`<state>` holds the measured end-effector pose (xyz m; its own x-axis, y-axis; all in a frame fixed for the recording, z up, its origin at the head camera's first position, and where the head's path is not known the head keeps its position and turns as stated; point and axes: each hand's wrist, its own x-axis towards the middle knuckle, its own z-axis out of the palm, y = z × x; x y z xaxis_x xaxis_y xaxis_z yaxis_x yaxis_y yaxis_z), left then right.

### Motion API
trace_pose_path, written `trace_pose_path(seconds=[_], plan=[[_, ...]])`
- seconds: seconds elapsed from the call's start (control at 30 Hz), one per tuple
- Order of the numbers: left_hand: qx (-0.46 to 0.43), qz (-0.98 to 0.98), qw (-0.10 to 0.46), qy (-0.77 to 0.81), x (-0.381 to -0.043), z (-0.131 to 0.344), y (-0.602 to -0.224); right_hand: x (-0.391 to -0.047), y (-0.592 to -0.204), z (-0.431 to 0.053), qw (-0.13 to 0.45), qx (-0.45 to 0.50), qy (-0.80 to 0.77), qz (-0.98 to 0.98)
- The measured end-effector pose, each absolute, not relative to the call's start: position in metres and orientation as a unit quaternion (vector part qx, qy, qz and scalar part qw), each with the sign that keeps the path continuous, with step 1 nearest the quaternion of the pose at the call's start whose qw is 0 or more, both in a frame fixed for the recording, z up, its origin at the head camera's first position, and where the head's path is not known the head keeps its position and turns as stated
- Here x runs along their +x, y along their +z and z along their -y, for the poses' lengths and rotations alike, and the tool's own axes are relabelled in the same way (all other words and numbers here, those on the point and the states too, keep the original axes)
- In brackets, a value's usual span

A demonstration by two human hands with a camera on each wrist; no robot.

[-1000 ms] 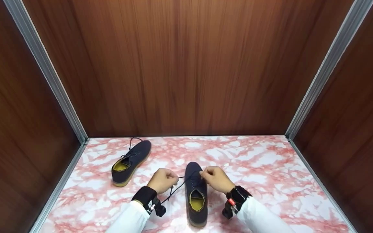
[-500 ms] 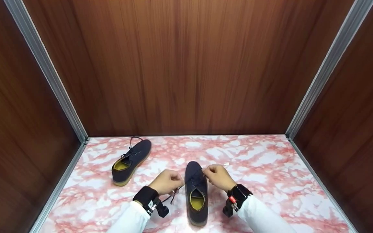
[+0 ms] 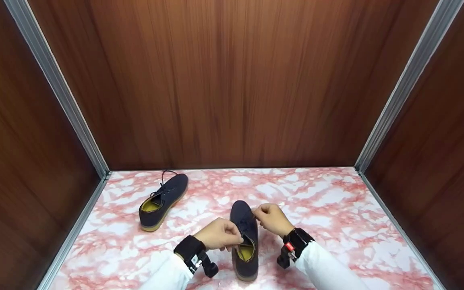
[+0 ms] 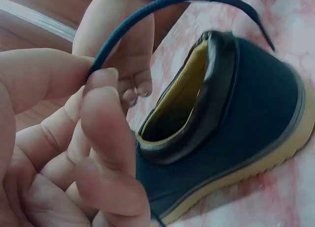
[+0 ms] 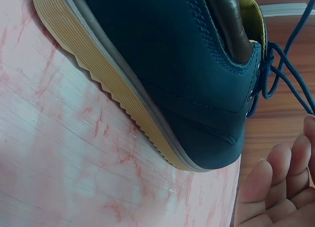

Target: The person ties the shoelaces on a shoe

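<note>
A dark navy lace-up shoe [image 3: 240, 211] with a yellow lining stands between my hands, toe pointing away. In the left wrist view, my left hand [image 3: 218, 234] pinches a dark blue shoelace [image 4: 133, 19] between thumb and fingertips. This hand is above the left side of the shoe's opening, and the lace arches from it toward the heel. To the right of the toe, my right hand [image 3: 273, 219] pinches a doubled strand of lace. The right wrist view shows that strand running from the knot [image 5: 268, 69] over the tongue, its held end cut off by the frame edge.
A matching shoe [image 3: 175, 187] lies at the back left, its lace trailing toward the back wall. Brown wood-look panels [image 3: 232, 88] with grey metal corner posts [image 3: 405, 86] enclose the red-and-white marbled tabletop [image 3: 316, 193] on three sides.
My left hand has moved right and nearer, carrying the lace from beside the shoe to over its opening. The right hand has stayed nearly still, shifting slightly right of the toe.
</note>
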<state>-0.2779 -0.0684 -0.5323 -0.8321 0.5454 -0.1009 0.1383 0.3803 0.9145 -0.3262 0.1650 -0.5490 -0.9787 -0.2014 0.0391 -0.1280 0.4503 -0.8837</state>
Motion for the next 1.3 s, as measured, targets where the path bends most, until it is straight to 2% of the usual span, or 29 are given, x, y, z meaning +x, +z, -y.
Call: trace_pose_path(seconds=[0.33,0.5,0.77,1.1,1.3], plan=[[0.225,-0.788,0.234,0.524,-0.276,0.058,-0.539,-0.327,-0.55,-0.166,0.044,-0.092,-0.519,-0.849],[0.205,-0.812,0.173,0.518,-0.283,0.065,-0.548,-0.326,-0.55,-0.166,0.048,-0.086,-0.531,-0.841],[0.115,-0.827,0.068,0.546,-0.297,0.069,-0.56,-0.325,-0.55,-0.165,0.055,-0.085,-0.542,-0.834],[0.124,-0.862,-0.035,0.49,-0.308,0.056,-0.563,-0.325,-0.547,-0.165,0.059,-0.087,-0.539,-0.836],[0.103,-0.872,-0.027,0.478,-0.31,0.049,-0.566,-0.327,-0.546,-0.165,0.058,-0.084,-0.538,-0.837]])
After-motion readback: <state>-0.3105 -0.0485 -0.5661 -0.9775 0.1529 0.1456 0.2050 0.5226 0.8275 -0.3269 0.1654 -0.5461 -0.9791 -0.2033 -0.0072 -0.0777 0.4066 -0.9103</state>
